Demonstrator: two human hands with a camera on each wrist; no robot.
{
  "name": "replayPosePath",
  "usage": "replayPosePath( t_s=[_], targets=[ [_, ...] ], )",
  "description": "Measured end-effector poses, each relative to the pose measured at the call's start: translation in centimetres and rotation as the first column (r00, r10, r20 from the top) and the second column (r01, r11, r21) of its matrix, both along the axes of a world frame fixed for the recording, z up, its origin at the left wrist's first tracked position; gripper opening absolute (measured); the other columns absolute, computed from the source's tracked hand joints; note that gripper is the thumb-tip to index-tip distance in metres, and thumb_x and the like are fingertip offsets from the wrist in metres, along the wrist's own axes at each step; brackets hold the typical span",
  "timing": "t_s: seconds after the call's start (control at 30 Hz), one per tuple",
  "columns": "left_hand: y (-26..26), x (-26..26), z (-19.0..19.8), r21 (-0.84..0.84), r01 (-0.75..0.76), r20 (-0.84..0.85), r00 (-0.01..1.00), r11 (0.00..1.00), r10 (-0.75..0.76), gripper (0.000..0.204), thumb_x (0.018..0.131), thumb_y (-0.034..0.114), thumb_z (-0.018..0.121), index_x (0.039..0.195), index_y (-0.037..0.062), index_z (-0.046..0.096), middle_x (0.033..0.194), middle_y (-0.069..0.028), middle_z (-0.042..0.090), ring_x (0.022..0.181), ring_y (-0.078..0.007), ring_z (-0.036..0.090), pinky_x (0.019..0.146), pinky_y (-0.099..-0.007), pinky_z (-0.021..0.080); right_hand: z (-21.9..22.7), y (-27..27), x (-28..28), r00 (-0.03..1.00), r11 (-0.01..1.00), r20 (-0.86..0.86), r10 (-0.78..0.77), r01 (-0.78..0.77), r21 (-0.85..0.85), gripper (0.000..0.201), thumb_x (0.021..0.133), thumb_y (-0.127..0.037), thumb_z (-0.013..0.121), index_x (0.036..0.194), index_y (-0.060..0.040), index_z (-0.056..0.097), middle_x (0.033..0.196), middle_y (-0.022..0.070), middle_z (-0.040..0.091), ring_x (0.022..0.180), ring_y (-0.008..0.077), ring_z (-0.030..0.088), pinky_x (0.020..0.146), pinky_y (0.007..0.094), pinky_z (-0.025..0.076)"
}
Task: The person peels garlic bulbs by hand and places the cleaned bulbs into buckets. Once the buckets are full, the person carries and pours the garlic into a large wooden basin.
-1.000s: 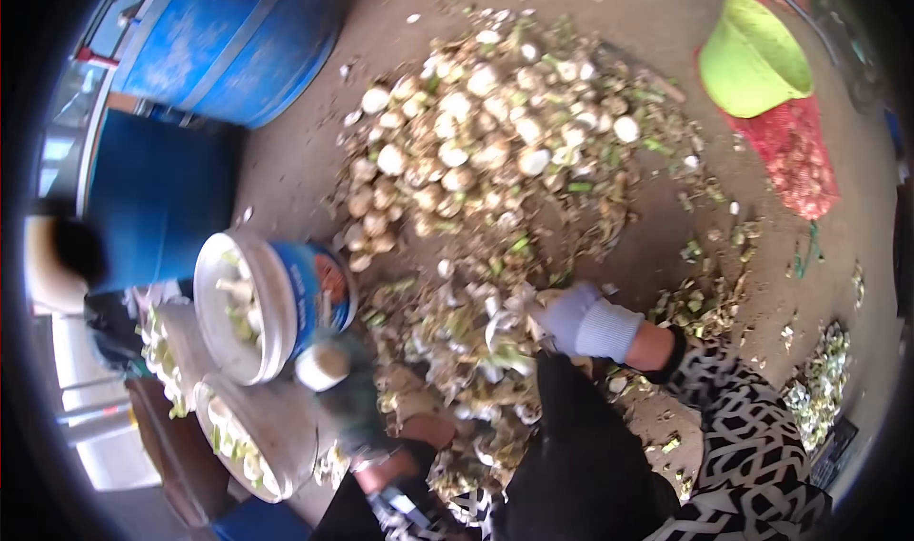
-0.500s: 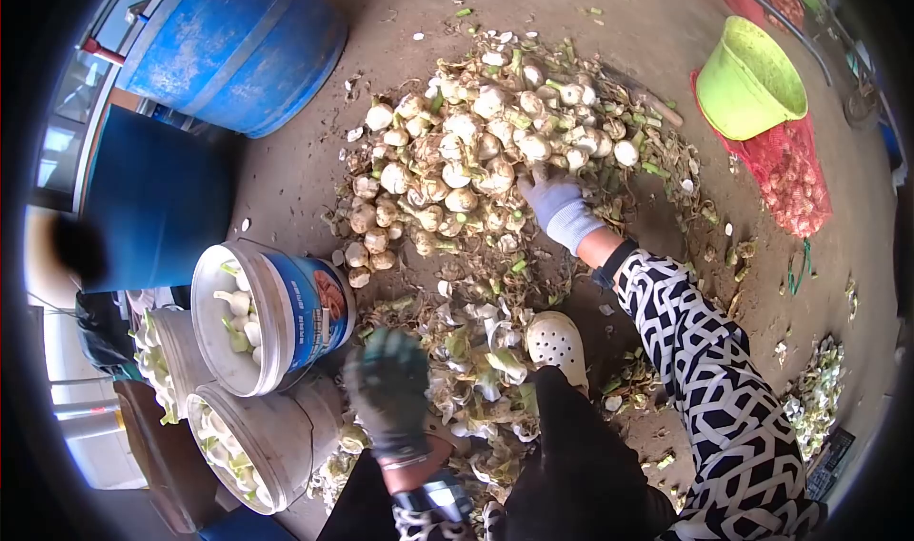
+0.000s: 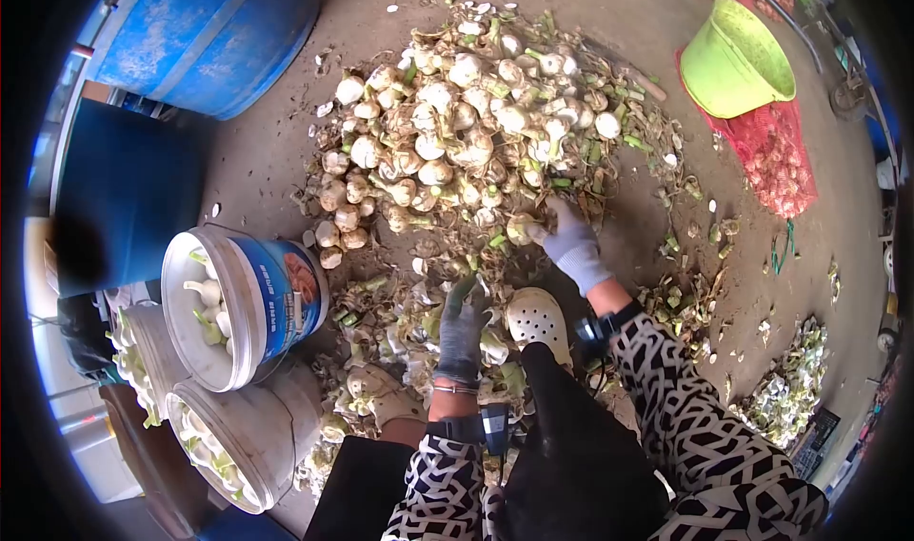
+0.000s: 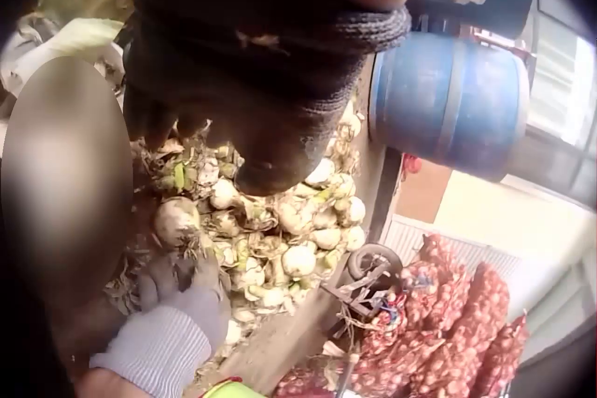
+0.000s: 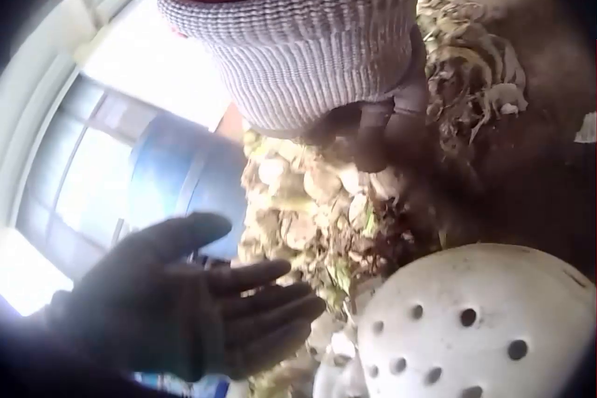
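Note:
My right hand [image 3: 574, 248], in a pale knitted glove, pinches a garlic bulb [image 3: 520, 229] at the near edge of the garlic pile [image 3: 447, 122]. The left wrist view shows the same bulb [image 4: 175, 221], brownish with dry skin, at that hand's fingertips. My left hand [image 3: 462, 327] wears a dark green-grey glove and hovers over the heap of peelings [image 3: 400, 322]. In the right wrist view its fingers [image 5: 266, 309] are extended, with nothing in them. The right fingertips are mostly hidden there behind the cuff.
Tilted white buckets [image 3: 243, 427] of trimmed garlic stand at left, one with a blue label [image 3: 286, 298]. Behind them is a blue barrel [image 3: 209, 36]. A lime-green tub [image 3: 738, 60] sits by a red net bag [image 3: 781, 165] at right. A white clog [image 3: 538, 322] is between the hands.
The left hand, holding a white garlic bulb by the buckets earlier, is now empty and farther right. The right hand reached into the pile and has drawn back toward me with a bulb.

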State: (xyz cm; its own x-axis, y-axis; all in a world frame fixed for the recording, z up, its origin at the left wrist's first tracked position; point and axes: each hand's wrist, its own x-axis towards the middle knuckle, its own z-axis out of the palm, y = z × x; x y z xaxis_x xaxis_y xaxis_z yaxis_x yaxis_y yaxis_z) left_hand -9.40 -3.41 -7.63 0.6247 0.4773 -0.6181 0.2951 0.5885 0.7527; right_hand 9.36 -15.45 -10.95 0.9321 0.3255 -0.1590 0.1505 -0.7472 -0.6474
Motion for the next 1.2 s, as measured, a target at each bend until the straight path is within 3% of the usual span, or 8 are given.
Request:
replayPosePath(
  t_s=[0.23, 0.4, 0.47, 0.8, 1.03, 1.07, 1.1, 1.2],
  targets=[
    [-0.1, -1.9, -0.9, 0.014, 0.056, -0.033, 0.998, 0.998, -0.055, 0.040, 0.095, 0.027, 0.059, 0.130, 0.0090, 0.051, 0.115, -0.0065, 0.063, 0.093, -0.0166, 0.064, 0.079, -0.0280, 0.052, 1.1, 4.3, 0.1, 0.758, 0.730, -0.066, 0.648, -0.644, -0.230, 0.035, 0.093, -0.038, 0.054, 0.121, -0.0174, 0.058, 0.114, 0.0119, 0.063, 0.095, 0.0335, 0.065, 0.080, 0.0449, 0.051],
    [-0.9, -0.4, 1.5, 0.276, 0.042, 0.129, 0.988, 0.960, -0.080, 0.064, 0.084, 0.014, 0.073, 0.139, 0.0044, 0.041, 0.135, -0.0118, 0.049, 0.119, -0.0206, 0.050, 0.095, -0.0323, 0.047, -1.4, 2.8, -0.7, 0.914, 0.810, -0.033, 0.405, -0.342, 0.476, 0.025, 0.094, -0.025, 0.056, 0.113, -0.0107, 0.064, 0.091, 0.0140, 0.070, 0.085, 0.0293, 0.067, 0.075, 0.0413, 0.053],
    [-1.0, -0.1, 2.5, 0.233, 0.060, 0.218, 0.970, 0.971, -0.112, 0.071, 0.082, 0.015, 0.075, 0.140, 0.0015, 0.037, 0.139, -0.0137, 0.045, 0.123, -0.0225, 0.048, 0.100, -0.0336, 0.043, 3.0, 1.1, -2.3, 0.564, 0.723, -0.713, 0.417, 0.269, 0.636, 0.024, 0.094, -0.019, 0.058, 0.112, -0.0050, 0.065, 0.097, 0.0093, 0.071, 0.086, 0.0212, 0.066, 0.077, 0.0332, 0.053],
    [-3.2, 0.0, 10.0, 0.860, 0.254, -0.148, 0.954, 0.442, -0.262, 0.083, 0.075, 0.019, 0.081, 0.140, -0.0017, 0.035, 0.122, -0.0195, 0.056, 0.110, -0.0292, 0.060, 0.091, -0.0370, 0.049, 11.0, -0.8, -6.4, 0.821, 0.668, -0.275, 0.501, -0.165, 0.726, 0.021, 0.089, -0.023, 0.068, 0.095, -0.0028, 0.066, 0.074, 0.0040, 0.065, 0.068, 0.0091, 0.057, 0.063, 0.0300, 0.047],
    [-0.1, -2.1, 9.7, -0.166, 0.252, 0.448, 0.880, 0.953, -0.155, 0.071, 0.089, 0.034, 0.067, 0.141, -0.0008, 0.033, 0.122, -0.0145, 0.055, 0.103, -0.0258, 0.061, 0.075, -0.0356, 0.055, 11.7, -2.4, -4.3, 0.496, 0.657, -0.544, 0.677, -0.073, 0.750, 0.016, 0.091, -0.018, 0.064, 0.090, -0.0028, 0.066, 0.061, 0.0010, 0.057, 0.055, 0.0085, 0.054, 0.049, 0.0251, 0.040],
    [0.0, -1.8, 10.7, -0.398, 0.290, 0.522, 0.851, 0.870, -0.045, 0.069, 0.091, 0.038, 0.064, 0.140, -0.0007, 0.035, 0.123, -0.0143, 0.056, 0.104, -0.0275, 0.061, 0.078, -0.0372, 0.055, 12.3, -2.5, -4.2, 0.492, 0.653, -0.544, 0.680, -0.068, 0.754, 0.016, 0.091, -0.018, 0.064, 0.090, -0.0028, 0.066, 0.061, 0.0010, 0.057, 0.055, 0.0085, 0.054, 0.049, 0.0251, 0.040],
    [0.1, -1.7, 11.0, 0.258, 0.350, 0.216, 0.887, 0.900, -0.407, 0.061, 0.089, 0.034, 0.064, 0.135, 0.0004, 0.042, 0.123, -0.0153, 0.056, 0.106, -0.0281, 0.061, 0.084, -0.0377, 0.052, 12.8, -2.5, -4.2, 0.343, 0.610, -0.599, 0.724, 0.087, 0.788, 0.016, 0.090, -0.019, 0.064, 0.089, -0.0026, 0.066, 0.061, 0.0010, 0.058, 0.053, 0.0080, 0.054, 0.047, 0.0240, 0.040],
    [1.2, -1.4, 11.4, 0.797, 0.594, -0.487, 0.738, 0.108, -0.468, 0.048, 0.083, 0.023, 0.066, 0.124, 0.0021, 0.054, 0.120, -0.0173, 0.059, 0.107, -0.0280, 0.061, 0.088, -0.0363, 0.050, 11.4, -1.5, -5.8, 0.237, 0.497, -0.540, 0.808, 0.219, 0.840, 0.022, 0.090, -0.018, 0.060, 0.086, 0.0039, 0.064, 0.062, 0.0084, 0.059, 0.041, 0.0140, 0.051, 0.036, 0.0264, 0.039]
  ],
)
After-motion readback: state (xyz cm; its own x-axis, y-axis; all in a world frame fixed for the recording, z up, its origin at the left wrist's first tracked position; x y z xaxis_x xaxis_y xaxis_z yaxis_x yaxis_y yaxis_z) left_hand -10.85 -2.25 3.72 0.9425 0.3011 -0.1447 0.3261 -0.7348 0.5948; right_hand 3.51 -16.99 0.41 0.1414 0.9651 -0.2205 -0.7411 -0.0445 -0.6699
